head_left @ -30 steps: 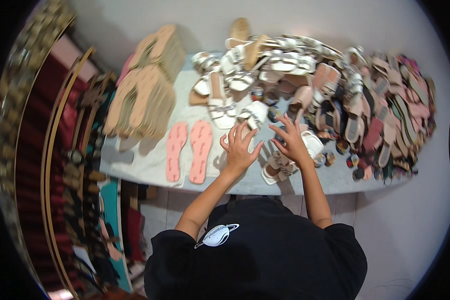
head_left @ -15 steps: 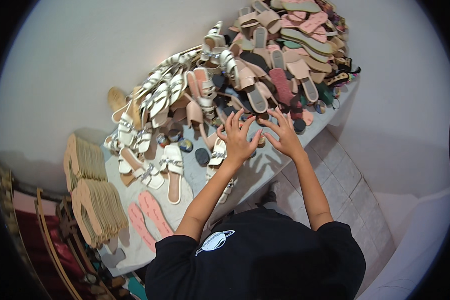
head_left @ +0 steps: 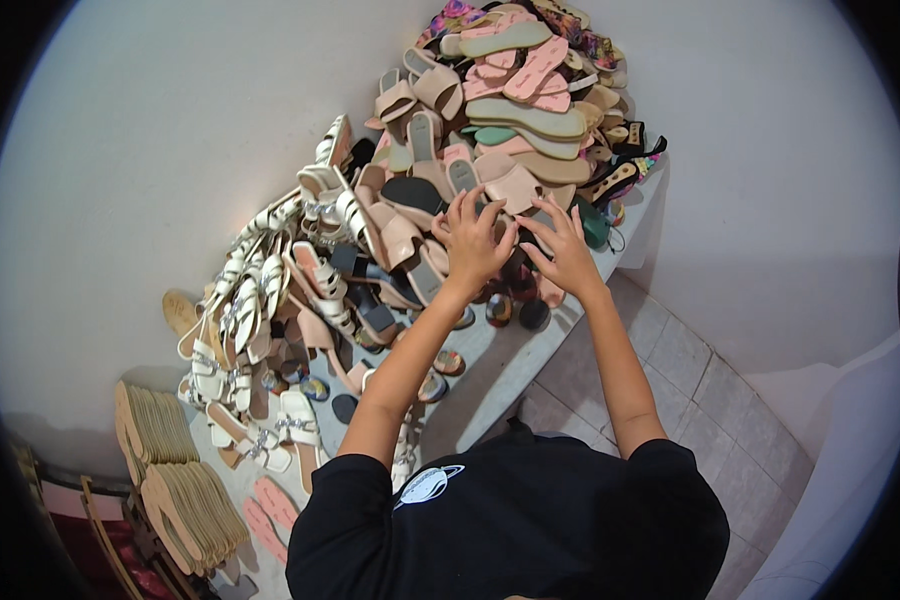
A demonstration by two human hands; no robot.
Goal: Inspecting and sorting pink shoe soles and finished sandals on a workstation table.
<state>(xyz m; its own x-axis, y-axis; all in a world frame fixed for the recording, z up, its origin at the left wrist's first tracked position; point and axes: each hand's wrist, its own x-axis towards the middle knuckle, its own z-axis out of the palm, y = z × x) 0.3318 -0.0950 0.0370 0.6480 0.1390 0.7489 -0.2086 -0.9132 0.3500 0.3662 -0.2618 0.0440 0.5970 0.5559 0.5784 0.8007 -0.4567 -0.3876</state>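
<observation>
Above the far right part of a heaped counter (head_left: 490, 385), the left hand (head_left: 473, 245) and right hand (head_left: 567, 262) are held side by side, palms down, fingers spread and slightly bent, with no object seen in either grasp. A beige slide sandal (head_left: 510, 180) lies in the heap just beyond the fingertips, in front of the gap between the hands; whether any fingertip touches it cannot be told. A black-soled sandal (head_left: 413, 193) lies just left of the left hand, and a dark green object (head_left: 592, 225) lies just beyond and to the right of the right hand. Between the forearms stand a patterned round piece (head_left: 498, 310) and a black round piece (head_left: 535, 316).

Farther left, white sandals (head_left: 255, 290) form a second mass, followed near the lower left by stacked tan insoles (head_left: 192, 515) and a pair of pink insoles (head_left: 273, 510).

The counter's near edge slants from lower centre to upper right, passing beneath the right forearm. A strip of pale surface borders this edge between the forearms; beyond it, tiled floor (head_left: 660, 345) extends rightward to the wall (head_left: 770, 150).
</observation>
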